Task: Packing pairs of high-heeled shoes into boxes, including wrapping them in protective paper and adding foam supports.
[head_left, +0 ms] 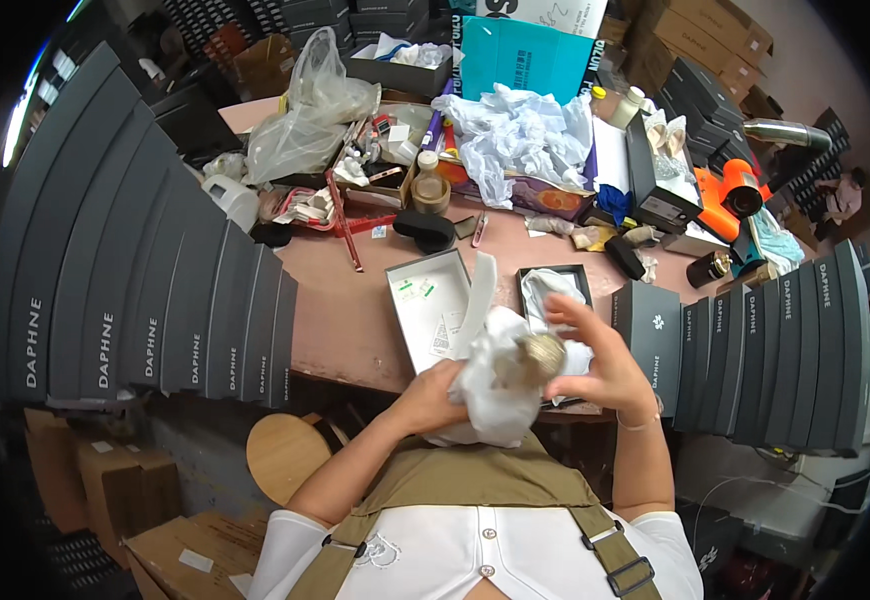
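Observation:
My left hand (432,397) grips a bundle of white tissue paper (495,400) just in front of my apron. A rounded, shiny gold part (543,358) of what looks like a shoe pokes out of the paper; the rest of it is hidden. Around that gold end, my right hand (600,360) is open, thumb and fingers spread, the thumb close to it. Beyond the bundle lies an open white-lined box part (425,300), printed inside, with a strip of white padding (478,295) over its edge. Beside it, a dark shoebox (583,283) holds white tissue.
Dark shoeboxes are stacked at the left (155,260) and right (755,350) of the pink table (340,320). At the back are a box of crumpled tissue (525,135), an orange heat gun (725,195) and an open box with light-coloured shoes (667,140). A round stool (290,460) stands below.

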The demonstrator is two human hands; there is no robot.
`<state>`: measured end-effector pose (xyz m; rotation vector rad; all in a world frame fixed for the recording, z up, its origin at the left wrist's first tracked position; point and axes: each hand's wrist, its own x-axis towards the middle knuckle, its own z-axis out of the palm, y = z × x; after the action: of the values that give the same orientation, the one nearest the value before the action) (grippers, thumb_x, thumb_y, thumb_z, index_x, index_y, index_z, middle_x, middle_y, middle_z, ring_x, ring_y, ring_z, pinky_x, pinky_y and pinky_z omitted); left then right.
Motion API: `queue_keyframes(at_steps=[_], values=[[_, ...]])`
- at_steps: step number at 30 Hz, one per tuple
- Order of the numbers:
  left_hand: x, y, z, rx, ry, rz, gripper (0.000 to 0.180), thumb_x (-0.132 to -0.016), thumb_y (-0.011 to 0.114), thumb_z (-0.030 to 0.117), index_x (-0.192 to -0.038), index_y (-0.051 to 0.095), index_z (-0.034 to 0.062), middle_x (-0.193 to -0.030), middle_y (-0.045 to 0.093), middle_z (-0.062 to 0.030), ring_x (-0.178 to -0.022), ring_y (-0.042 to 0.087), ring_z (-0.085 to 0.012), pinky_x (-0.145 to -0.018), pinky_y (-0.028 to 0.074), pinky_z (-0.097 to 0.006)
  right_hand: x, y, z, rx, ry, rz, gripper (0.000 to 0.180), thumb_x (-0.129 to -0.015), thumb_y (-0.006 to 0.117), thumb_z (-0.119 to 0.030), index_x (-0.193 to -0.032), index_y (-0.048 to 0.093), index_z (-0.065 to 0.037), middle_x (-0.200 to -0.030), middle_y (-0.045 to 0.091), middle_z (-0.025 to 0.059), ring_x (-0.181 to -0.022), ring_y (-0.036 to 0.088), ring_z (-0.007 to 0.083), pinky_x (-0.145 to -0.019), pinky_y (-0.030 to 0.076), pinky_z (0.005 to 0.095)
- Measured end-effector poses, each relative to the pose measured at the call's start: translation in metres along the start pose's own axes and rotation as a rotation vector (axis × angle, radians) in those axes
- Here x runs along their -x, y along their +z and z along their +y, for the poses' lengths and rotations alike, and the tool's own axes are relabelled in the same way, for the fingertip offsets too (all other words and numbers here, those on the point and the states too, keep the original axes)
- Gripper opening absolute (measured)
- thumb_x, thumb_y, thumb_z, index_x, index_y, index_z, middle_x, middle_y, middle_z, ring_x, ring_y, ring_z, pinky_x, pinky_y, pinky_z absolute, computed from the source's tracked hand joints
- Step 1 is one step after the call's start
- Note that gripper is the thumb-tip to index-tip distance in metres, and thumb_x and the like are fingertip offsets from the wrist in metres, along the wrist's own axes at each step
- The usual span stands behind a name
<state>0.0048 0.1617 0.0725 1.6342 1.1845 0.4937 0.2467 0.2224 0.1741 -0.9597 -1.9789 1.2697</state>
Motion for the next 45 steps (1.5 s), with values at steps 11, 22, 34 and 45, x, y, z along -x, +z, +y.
queue_keyframes(at_steps=[11,22,34,45], values=[[0.073,-0.014,-0.087,0.749,-0.183,0.587,0.028,-0.083,0.053,0.0,-0.109,0.062,-0.0024,-0.099,0.065,-0.0054,-0.088,0.059,-0.0103,-0.078,0.048,-0.025,0.019,-0.087,0.065,-0.385,0.322,0.203,0.025,-0.077,0.065,-0.014,-0.095,0.065,0.004,-0.095,0.066,0.0099,-0.089,0.061,0.016,-0.083,0.047,0.0288],[-0.088,0.037,-0.149,-0.925,0.167,-0.185,0.028,-0.068,0.061,0.004,-0.096,0.063,0.0043,-0.119,0.052,-0.019,-0.124,0.04,-0.0329,-0.106,0.027,-0.05,-0.016,-0.013,0.062,-0.211,-0.133,0.748,0.021,-0.078,0.074,-0.015,-0.082,0.058,-0.001,-0.104,0.056,0.0098,-0.102,0.055,0.0225,-0.092,0.041,0.0352],[-0.096,0.03,-0.15,-0.767,-0.002,-0.272,0.047,-0.069,0.065,0.009,-0.113,0.053,-0.0029,-0.119,0.051,-0.0222,-0.117,0.048,-0.0362,-0.095,0.042,-0.041,-0.011,0.058,0.079,-0.559,0.013,0.812,0.03,-0.083,0.07,-0.029,-0.079,0.053,-0.005,-0.104,0.053,0.0076,-0.108,0.052,0.024,-0.096,0.037,0.0372],[-0.085,-0.014,-0.015,1.707,-0.006,0.347,0.082,-0.084,0.037,0.071,-0.125,0.044,0.0007,-0.113,0.056,-0.0159,-0.098,0.059,-0.0267,-0.085,0.049,-0.039,-0.012,0.083,0.077,-0.412,-0.029,0.265,0.045,-0.081,0.067,-0.046,-0.092,0.055,-0.003,-0.113,0.05,0.0118,-0.116,0.046,0.0264,-0.1,0.034,0.0385]])
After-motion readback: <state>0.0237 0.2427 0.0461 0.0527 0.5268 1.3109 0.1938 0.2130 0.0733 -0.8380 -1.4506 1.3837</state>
